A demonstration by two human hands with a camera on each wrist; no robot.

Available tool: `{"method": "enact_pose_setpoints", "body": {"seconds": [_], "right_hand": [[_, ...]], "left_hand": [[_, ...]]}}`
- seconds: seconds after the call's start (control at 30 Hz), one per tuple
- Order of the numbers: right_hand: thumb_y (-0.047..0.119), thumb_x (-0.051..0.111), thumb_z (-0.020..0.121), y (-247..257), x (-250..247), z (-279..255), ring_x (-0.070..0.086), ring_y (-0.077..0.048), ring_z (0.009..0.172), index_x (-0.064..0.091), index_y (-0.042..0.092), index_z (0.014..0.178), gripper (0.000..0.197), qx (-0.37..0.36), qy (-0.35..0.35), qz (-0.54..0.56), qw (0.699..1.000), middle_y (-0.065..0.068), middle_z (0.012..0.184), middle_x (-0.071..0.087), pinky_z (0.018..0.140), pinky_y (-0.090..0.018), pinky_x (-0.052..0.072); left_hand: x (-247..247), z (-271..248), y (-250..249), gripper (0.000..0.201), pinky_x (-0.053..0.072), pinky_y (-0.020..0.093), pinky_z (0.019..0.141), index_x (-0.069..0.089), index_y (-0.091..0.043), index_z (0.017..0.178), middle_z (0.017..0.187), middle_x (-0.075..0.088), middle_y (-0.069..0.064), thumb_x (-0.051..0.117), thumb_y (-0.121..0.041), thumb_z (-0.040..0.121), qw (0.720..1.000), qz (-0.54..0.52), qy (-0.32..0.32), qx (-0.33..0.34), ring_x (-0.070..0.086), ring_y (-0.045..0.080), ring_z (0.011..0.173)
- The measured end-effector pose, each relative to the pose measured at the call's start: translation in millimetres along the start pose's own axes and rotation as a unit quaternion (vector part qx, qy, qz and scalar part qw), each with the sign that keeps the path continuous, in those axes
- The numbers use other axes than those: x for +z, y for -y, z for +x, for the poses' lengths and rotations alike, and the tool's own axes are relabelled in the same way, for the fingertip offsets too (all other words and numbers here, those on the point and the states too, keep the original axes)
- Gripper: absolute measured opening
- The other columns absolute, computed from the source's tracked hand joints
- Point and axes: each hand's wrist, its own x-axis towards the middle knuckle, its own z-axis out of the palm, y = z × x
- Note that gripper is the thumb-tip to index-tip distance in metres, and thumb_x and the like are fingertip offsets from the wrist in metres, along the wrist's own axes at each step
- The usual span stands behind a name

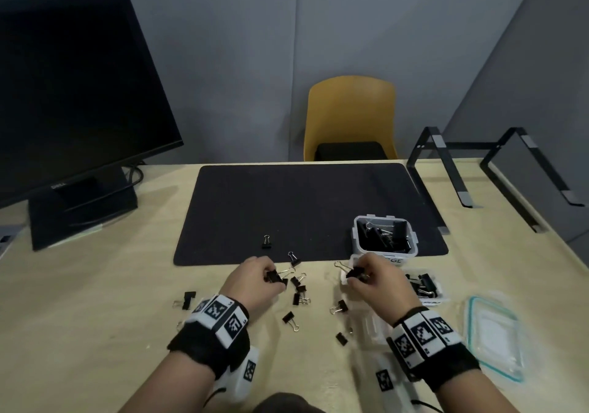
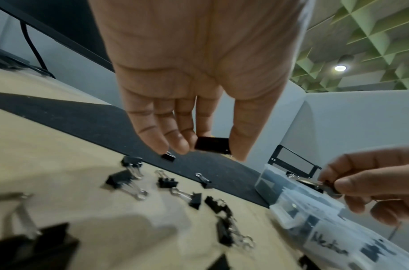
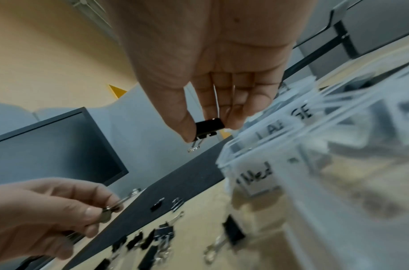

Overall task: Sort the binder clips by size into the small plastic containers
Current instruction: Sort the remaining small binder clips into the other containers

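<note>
Head view. The container marked LARGE (image 1: 385,237) stands on the near right corner of the black mat (image 1: 302,208), just beyond the right hand (image 1: 376,280); black clips with silver handles fill it. A second, lower container (image 1: 425,285) lies just right of that hand and also holds black clips. The right fingers are clamped on a black clip (image 1: 355,273). The left hand (image 1: 255,280) has its fingers closed on another clip (image 1: 273,276). Loose clips (image 1: 299,285) lie scattered on the bench (image 1: 95,301) between and nearer than the two hands; one small clip (image 1: 266,242) sits apart on the mat beyond the left fingers. A clear lid with a teal rim (image 1: 494,337) lies right of the right wrist. A monitor (image 1: 73,93) stands far left, a black metal stand (image 1: 490,170) far right, and a yellow chair (image 1: 350,116) behind the far bench edge. The mat beyond the fingers is open.

Left wrist view. The left fingers (image 2: 175,140) and thumb pinch the black clip body (image 2: 212,145) above the mat edge. Loose clips lie below them. A container labelled Medium (image 2: 326,235) lies right, blurred, under the right hand.

Right wrist view. The right thumb and fingers (image 3: 235,113) pinch the clip (image 3: 209,127), handles pointing down, just beside the rim of the Medium container (image 3: 256,175); the LARGE one lies beyond it.
</note>
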Motion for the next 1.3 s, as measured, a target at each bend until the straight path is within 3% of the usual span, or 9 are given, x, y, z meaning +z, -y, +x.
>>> {"method": "enact_pose_setpoints", "body": {"seconds": [0.17, 0.3, 0.43, 0.53, 0.63, 0.87, 1.07, 1.3], "right_hand": [[0.022, 0.067, 0.081, -24, -20, 0, 0.054, -0.011, 0.078, 0.052, 0.022, 0.093, 0.019, 0.013, -0.001, -0.023, 1.000, 0.006, 0.092, 0.057, 0.066, -0.021, 0.039], [0.022, 0.066, 0.083, -34, -27, 3, 0.051, -0.009, 0.082, 0.047, 0.026, 0.092, 0.021, 0.007, 0.000, -0.041, 0.999, 0.010, 0.094, 0.055, 0.067, -0.019, 0.035], [0.024, 0.064, 0.084, -40, -27, 10, 0.050, -0.011, 0.083, 0.048, 0.025, 0.088, 0.017, -0.017, 0.011, -0.073, 0.997, 0.009, 0.090, 0.054, 0.061, -0.015, 0.033], [0.025, 0.062, 0.086, -46, -24, 15, 0.052, -0.015, 0.098, 0.055, 0.020, 0.095, 0.013, -0.041, 0.018, -0.094, 0.995, 0.006, 0.100, 0.057, 0.078, -0.023, 0.041], [0.024, 0.061, 0.087, -55, -24, 15, 0.049, -0.016, 0.109, 0.061, 0.017, 0.107, 0.021, -0.050, 0.016, -0.093, 0.994, 0.003, 0.112, 0.055, 0.092, -0.024, 0.039], [0.016, 0.062, 0.082, -89, -40, 8, 0.047, -0.028, 0.110, 0.066, 0.012, 0.106, 0.025, 0.018, -0.065, -0.080, 0.995, -0.006, 0.118, 0.054, 0.096, -0.035, 0.039], [0.012, 0.059, 0.080, -115, -52, 3, 0.041, -0.026, 0.121, 0.056, 0.014, 0.123, 0.043, 0.058, -0.007, -0.056, 0.997, -0.004, 0.132, 0.047, 0.102, -0.031, 0.033], [0.013, 0.065, 0.080, -131, -65, -3, 0.047, -0.013, 0.116, 0.048, 0.014, 0.134, 0.057, 0.040, 0.029, 0.014, 0.999, 0.000, 0.136, 0.046, 0.097, -0.026, 0.041]], "left_hand": [[12, -3, -25, 0.035, 0.047, 0.027, 0.083, 0.060, -0.024, 0.111, 0.105, 0.053, -0.006, 0.069, -0.036, 0.080, 1.000, -0.027, 0.005, 0.009, 0.056, 0.012, 0.091], [20, -4, -42, 0.035, 0.048, 0.027, 0.079, 0.059, -0.027, 0.112, 0.106, 0.052, -0.006, 0.070, -0.035, 0.079, 0.999, -0.028, 0.011, 0.014, 0.057, 0.011, 0.085], [29, -2, -55, 0.035, 0.048, 0.027, 0.081, 0.059, -0.027, 0.112, 0.103, 0.050, -0.007, 0.069, -0.035, 0.079, 0.999, -0.032, 0.020, 0.017, 0.057, 0.012, 0.089], [36, 0, -64, 0.034, 0.047, 0.026, 0.082, 0.058, -0.027, 0.112, 0.101, 0.049, -0.008, 0.068, -0.036, 0.080, 0.999, -0.027, 0.028, 0.020, 0.054, 0.010, 0.089], [43, 2, -74, 0.035, 0.045, 0.024, 0.079, 0.058, -0.028, 0.113, 0.105, 0.050, -0.008, 0.067, -0.037, 0.081, 0.999, -0.021, 0.037, 0.029, 0.052, 0.010, 0.089], [56, 10, -92, 0.035, 0.046, 0.025, 0.082, 0.057, -0.030, 0.115, 0.112, 0.050, -0.009, 0.066, -0.034, 0.082, 0.998, -0.019, 0.039, 0.043, 0.052, 0.009, 0.094], [64, 10, -106, 0.035, 0.042, 0.021, 0.076, 0.057, -0.027, 0.117, 0.109, 0.050, -0.009, 0.065, -0.033, 0.083, 0.997, -0.016, 0.044, 0.059, 0.054, 0.009, 0.094], [72, 5, -126, 0.036, 0.041, 0.020, 0.074, 0.057, -0.029, 0.118, 0.111, 0.050, -0.011, 0.066, -0.032, 0.084, 0.995, -0.028, 0.040, 0.082, 0.053, 0.007, 0.092]]}}
